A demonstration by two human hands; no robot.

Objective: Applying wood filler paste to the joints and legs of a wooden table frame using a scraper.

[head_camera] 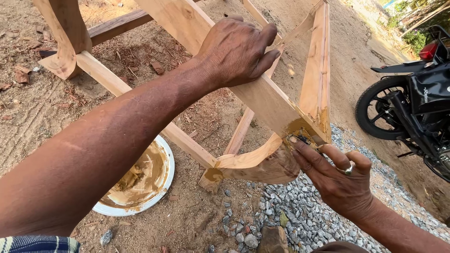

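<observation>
A pale wooden frame (262,93) of joined rails and curved legs lies tilted on sandy ground. My left hand (236,49) rests on top of a slanted rail, fingers curled over its far edge, gripping it. My right hand (335,175), wearing a ring, is below the frame's near corner; its fingertips press brownish-yellow filler paste (302,131) into the corner joint. More paste smears the end of a leg (213,175).
A white round dish (161,187) holding brown paste sits on the ground under my left forearm. Grey gravel (290,211) covers the ground near my right hand. A black motorcycle (412,103) stands at the right. Wood chips litter the sand at left.
</observation>
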